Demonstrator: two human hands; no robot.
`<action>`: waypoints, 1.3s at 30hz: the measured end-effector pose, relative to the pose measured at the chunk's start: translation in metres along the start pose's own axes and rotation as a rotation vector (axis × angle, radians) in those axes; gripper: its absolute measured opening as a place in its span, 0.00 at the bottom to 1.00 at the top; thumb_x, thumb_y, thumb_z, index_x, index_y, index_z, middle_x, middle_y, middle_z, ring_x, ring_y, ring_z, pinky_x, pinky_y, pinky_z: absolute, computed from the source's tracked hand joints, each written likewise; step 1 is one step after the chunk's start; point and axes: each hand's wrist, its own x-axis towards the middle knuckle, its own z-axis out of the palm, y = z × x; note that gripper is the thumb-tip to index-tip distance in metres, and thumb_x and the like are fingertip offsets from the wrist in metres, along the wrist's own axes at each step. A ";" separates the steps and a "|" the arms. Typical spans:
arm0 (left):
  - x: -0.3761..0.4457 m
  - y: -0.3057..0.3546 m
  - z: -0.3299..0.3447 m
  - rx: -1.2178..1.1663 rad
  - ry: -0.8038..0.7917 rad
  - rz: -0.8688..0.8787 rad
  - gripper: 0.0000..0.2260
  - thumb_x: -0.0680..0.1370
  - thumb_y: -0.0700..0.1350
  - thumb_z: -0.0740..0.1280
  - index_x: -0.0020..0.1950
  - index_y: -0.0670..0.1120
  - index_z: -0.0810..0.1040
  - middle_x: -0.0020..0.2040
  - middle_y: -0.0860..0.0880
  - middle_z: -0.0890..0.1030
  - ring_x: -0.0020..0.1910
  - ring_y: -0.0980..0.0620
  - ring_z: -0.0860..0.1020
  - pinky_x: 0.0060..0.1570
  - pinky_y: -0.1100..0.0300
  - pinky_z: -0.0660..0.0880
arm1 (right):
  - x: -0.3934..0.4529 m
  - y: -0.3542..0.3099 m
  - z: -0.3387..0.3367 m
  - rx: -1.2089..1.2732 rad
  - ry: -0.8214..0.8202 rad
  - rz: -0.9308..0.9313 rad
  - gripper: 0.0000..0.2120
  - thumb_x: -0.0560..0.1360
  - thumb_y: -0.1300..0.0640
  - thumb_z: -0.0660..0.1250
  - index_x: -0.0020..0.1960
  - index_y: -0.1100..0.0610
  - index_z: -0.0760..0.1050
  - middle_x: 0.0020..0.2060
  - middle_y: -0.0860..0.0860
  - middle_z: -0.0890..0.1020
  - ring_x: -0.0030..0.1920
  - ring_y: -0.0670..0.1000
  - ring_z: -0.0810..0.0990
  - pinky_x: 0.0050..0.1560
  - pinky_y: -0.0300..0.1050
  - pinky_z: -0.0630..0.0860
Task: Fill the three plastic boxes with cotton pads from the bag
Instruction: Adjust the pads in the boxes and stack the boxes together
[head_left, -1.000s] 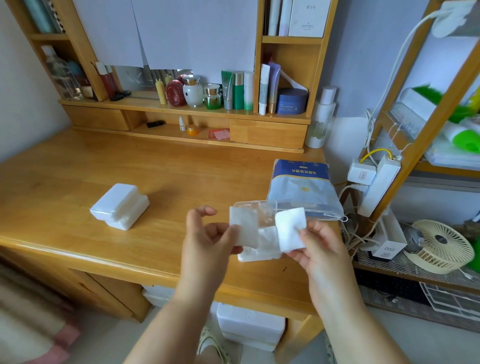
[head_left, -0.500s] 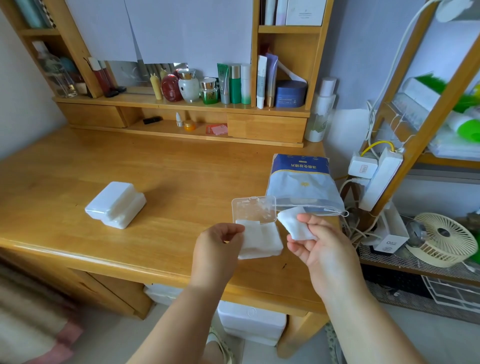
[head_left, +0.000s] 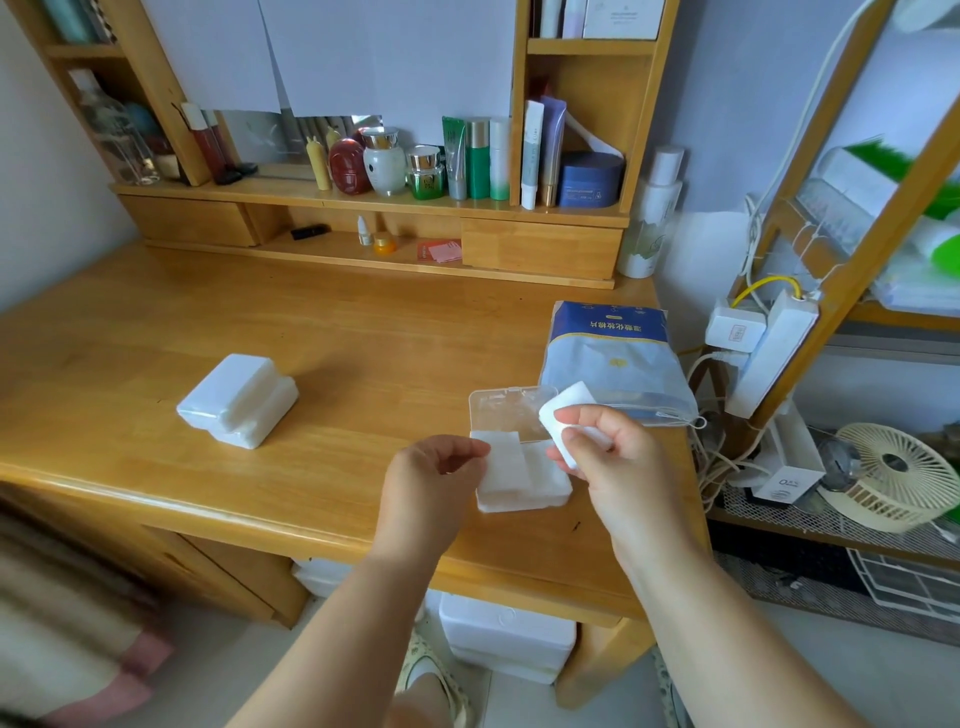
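The right hand (head_left: 610, 457) holds a grip on a small stack of cotton pads (head_left: 563, 415), pinched between thumb and curled fingers just above the open plastic box (head_left: 519, 473). The box sits on the tabletop (head_left: 337, 353) between both hands, packed with white pads, its clear lid (head_left: 506, 410) tipped up at 12 o'clock. The left hand (head_left: 431, 478), at the box's 9 o'clock, pinches the edge of the top pad (head_left: 504, 460) with its fingertips. The blue bag (head_left: 615, 358) lies flat at 1 o'clock from the box, its mouth toward the right hand. Two closed boxes (head_left: 239, 397), stacked askew, rest well apart at 10 o'clock. Nothing stands between hands and box.
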 end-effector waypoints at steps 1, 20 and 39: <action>0.000 -0.002 0.000 0.071 -0.004 0.036 0.09 0.73 0.40 0.69 0.39 0.55 0.81 0.34 0.56 0.82 0.28 0.57 0.75 0.29 0.66 0.71 | 0.000 0.001 0.000 -0.088 -0.008 -0.060 0.12 0.73 0.61 0.67 0.42 0.44 0.80 0.39 0.43 0.84 0.40 0.42 0.81 0.40 0.34 0.76; -0.003 -0.031 -0.033 0.647 0.008 1.059 0.01 0.72 0.38 0.72 0.42 0.42 0.83 0.43 0.49 0.82 0.44 0.50 0.79 0.45 0.56 0.75 | 0.013 0.015 0.024 -0.807 -0.372 -0.344 0.14 0.72 0.58 0.66 0.54 0.47 0.81 0.48 0.47 0.75 0.41 0.50 0.76 0.41 0.45 0.75; 0.017 -0.031 -0.035 0.978 -0.202 1.244 0.02 0.73 0.38 0.69 0.41 0.43 0.77 0.55 0.45 0.81 0.59 0.43 0.77 0.66 0.46 0.66 | 0.013 0.024 0.022 -0.771 -0.324 -0.300 0.12 0.70 0.53 0.71 0.54 0.46 0.81 0.47 0.43 0.74 0.44 0.46 0.76 0.44 0.35 0.69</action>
